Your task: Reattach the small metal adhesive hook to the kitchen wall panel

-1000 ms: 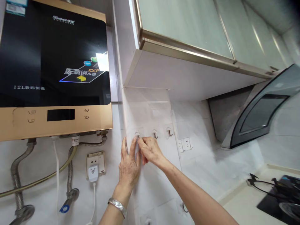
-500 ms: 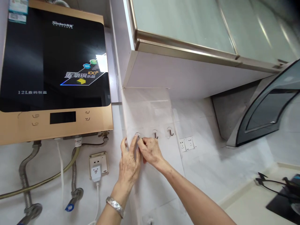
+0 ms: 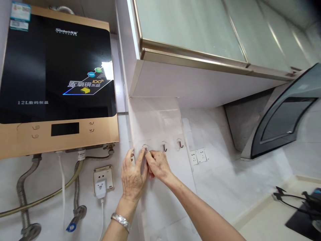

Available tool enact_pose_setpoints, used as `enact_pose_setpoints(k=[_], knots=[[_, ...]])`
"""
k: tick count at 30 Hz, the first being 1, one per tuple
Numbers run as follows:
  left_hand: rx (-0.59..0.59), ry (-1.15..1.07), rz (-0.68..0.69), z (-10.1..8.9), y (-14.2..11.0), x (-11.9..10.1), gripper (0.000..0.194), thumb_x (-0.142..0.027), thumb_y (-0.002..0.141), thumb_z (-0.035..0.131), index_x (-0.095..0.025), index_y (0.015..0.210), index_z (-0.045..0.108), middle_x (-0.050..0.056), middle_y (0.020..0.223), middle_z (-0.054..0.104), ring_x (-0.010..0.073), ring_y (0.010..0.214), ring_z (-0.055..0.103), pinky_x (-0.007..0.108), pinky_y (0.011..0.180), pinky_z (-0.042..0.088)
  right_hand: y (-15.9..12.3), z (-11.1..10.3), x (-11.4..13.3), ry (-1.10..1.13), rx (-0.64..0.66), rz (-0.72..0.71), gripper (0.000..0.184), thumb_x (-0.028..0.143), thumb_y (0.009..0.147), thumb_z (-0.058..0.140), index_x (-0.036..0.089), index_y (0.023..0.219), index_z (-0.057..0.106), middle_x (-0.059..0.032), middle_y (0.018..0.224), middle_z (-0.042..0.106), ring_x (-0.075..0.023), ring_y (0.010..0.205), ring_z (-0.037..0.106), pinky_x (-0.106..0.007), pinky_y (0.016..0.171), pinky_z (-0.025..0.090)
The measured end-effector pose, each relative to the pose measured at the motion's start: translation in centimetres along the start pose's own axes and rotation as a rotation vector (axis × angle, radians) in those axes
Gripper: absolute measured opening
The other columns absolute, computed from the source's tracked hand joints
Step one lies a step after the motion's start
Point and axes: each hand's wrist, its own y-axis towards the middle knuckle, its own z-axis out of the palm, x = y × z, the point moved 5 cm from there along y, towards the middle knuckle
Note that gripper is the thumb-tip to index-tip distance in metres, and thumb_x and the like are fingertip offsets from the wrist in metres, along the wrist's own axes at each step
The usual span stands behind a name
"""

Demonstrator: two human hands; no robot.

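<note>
A clear adhesive wall hook (image 3: 145,147) sits on the white tiled wall at the left end of a row. My right hand (image 3: 158,164) is closed, its fingertips pinched at this hook's lower part, which they mostly hide. Beside it my left hand (image 3: 133,174), with a silver bracelet at the wrist, lies against the wall corner. Its fingers are stretched apart and the index fingertip touches the edge of the same hook. To the right are a second hook (image 3: 164,146) and a third hook (image 3: 180,143), both with dark metal prongs.
A black and gold water heater (image 3: 60,73) hangs at left, with pipes and a plugged-in socket (image 3: 103,180) below. Overhead, a cabinet (image 3: 190,60) juts out. A double socket (image 3: 198,156), a range hood (image 3: 278,113) and a gas stove (image 3: 306,214) are at right.
The view has shifted slightly, so everything appears a little lower and further left. Both hands stay at the left hook, with hardly any change in their grip.
</note>
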Motion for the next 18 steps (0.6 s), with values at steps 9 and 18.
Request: enact_pose_setpoints(k=[9, 18], knots=[[-0.053, -0.048, 0.2, -1.1, 1.3, -0.7, 0.045, -0.017, 0.088, 0.057, -0.024, 0.132, 0.057, 0.007, 0.116, 0.068, 0.0193, 0.102, 0.062, 0.033, 0.09, 0.056, 0.3, -0.5, 0.5, -0.075, 0.039, -0.04, 0.047, 0.041, 0.097, 0.041, 0.022, 0.055, 0.049, 0.0018, 0.036, 0.049, -0.0134, 0.039, 0.052, -0.021, 0.042, 0.036], [0.251, -0.241, 0.086, -1.6, 4.1, -0.9, 0.036, -0.012, 0.08, 0.053, -0.024, 0.11, 0.068, 0.004, 0.107, 0.073, 0.0185, 0.1, 0.067, 0.034, 0.09, 0.059, 0.0, 0.0, -0.3, 0.327, 0.23, -0.004, 0.043, 0.047, 0.094, 0.045, 0.02, 0.062, 0.051, 0.003, 0.043, 0.055, -0.0134, 0.036, 0.056, -0.019, 0.036, 0.042]])
